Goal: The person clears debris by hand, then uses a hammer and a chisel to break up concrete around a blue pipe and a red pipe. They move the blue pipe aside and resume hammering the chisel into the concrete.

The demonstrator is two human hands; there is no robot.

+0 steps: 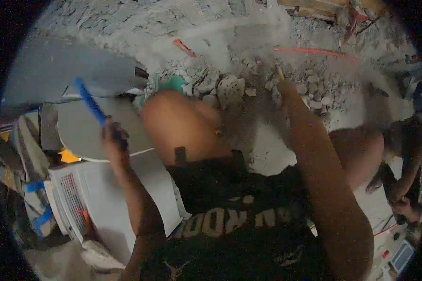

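Observation:
My left hand (114,143) is raised at the left, fingers closed around a long, slim blue tool (90,100) that points up and away; blur hides what kind it is. Stretched forward, my right hand (286,86) is low over the broken rubble (314,89) by the rough wall. A short, thin yellowish piece (280,73) sticks out at its fingers, which are blurred and partly in shadow. Just left of this hand lies a pale chunk with dark holes (231,88). My bent knee (173,122) is between the two hands.
A white appliance-like box (145,192) stands at the left below a pale rounded panel (79,124). Orange-red tubing (319,51) runs along the wall base. Another person's hands (403,206) are at the far right. Striped cloth (30,145) hangs at the left.

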